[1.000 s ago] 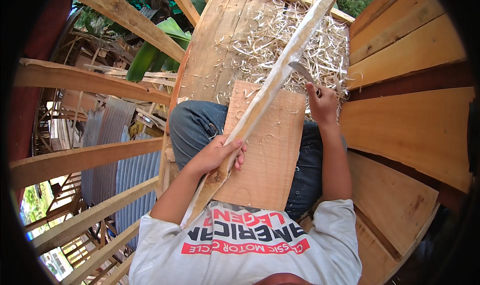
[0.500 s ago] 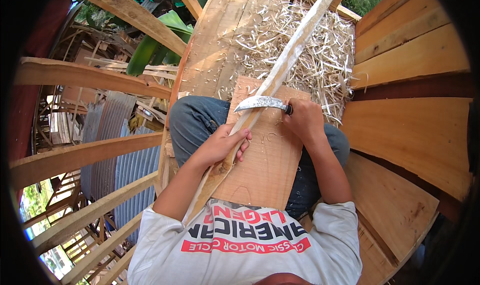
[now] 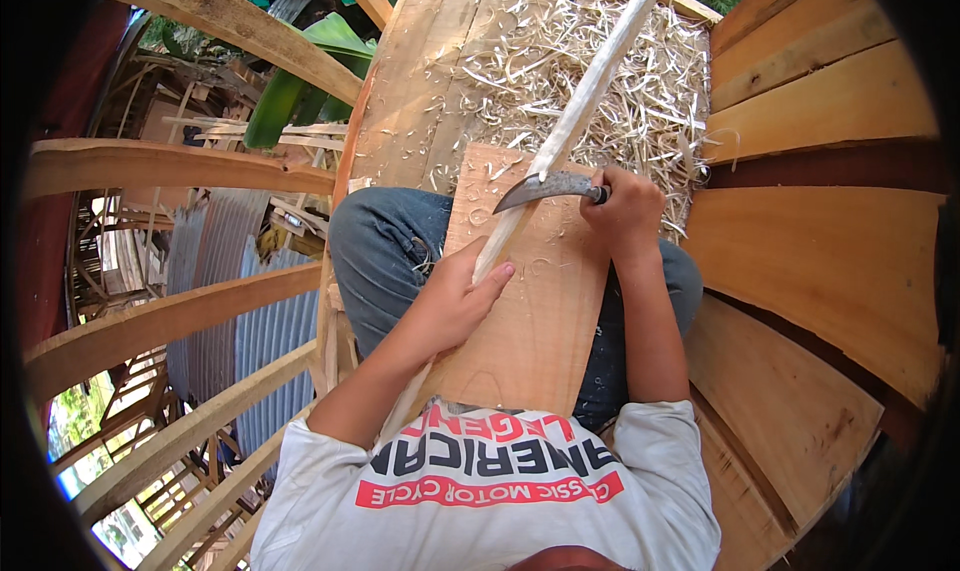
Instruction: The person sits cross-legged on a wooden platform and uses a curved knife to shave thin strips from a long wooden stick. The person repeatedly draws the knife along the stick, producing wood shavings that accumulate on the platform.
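My left hand is wrapped round a long pale wooden stick, which slants from beside my left arm up to the far right. In my right hand is the dark handle of a curved knife, its blade lying across the stick just beyond my left hand. A small pale curl of wood shows at the blade. Under the stick a flat reddish-brown board rests across my lap, with a few shavings on it. My left fingers are partly hidden behind the stick.
Beyond my knees, a heap of wood shavings covers much of the plank floor. Wooden slats form an open railing on the left, with a green leaf and corrugated sheets outside. A plank wall stands close on the right.
The stick has turned in my left hand, showing a narrower, paler face. My right hand and the knife have shifted slightly farther out and right, and the blade has tilted.
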`<state>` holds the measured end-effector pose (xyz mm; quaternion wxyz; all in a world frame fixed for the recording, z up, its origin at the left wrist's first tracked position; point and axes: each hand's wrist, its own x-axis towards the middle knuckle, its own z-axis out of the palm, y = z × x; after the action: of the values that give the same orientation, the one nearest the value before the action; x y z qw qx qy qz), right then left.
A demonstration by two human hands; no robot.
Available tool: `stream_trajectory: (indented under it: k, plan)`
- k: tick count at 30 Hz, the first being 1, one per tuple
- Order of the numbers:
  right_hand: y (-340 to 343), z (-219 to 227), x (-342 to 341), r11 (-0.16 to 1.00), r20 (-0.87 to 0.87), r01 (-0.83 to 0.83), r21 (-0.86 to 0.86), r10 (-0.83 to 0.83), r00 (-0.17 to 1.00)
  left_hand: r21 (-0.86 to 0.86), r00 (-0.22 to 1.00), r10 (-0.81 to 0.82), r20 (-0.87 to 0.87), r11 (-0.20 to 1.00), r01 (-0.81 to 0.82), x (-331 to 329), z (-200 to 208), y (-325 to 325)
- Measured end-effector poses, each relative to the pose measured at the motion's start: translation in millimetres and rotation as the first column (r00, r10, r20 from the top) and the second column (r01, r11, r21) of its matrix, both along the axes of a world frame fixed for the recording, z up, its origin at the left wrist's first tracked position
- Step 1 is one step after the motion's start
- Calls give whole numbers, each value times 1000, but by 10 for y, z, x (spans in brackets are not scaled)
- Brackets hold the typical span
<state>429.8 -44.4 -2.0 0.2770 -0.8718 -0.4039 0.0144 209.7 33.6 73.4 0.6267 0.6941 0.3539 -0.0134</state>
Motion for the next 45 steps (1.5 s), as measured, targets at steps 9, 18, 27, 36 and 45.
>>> stream_trajectory:
  k: [9, 18, 27, 36, 45]
  plan:
    - [-80, -52, 569, 935, 20, 352, -37, -351, 936, -102, 996, -62, 63, 992, 68, 40, -97, -148]
    - [-215, -193, 1028, 817, -153, 577, 9, -569, 808, -147, 995, -101, -25, 985, 96, -88, 100, -273]
    - [-168, -198, 667, 939, -338, 296, 172, -226, 914, -257, 1000, 1, 30, 966, 6, -424, 107, 23]
    - [-7, -83, 292, 999, -37, 38, -23, -39, 999, -240, 998, -18, -55, 971, 5, -428, -52, -52]
    - [-9, -76, 545, 940, -61, 287, -183, -303, 951, -250, 993, -102, -65, 965, 83, -477, -82, -220]
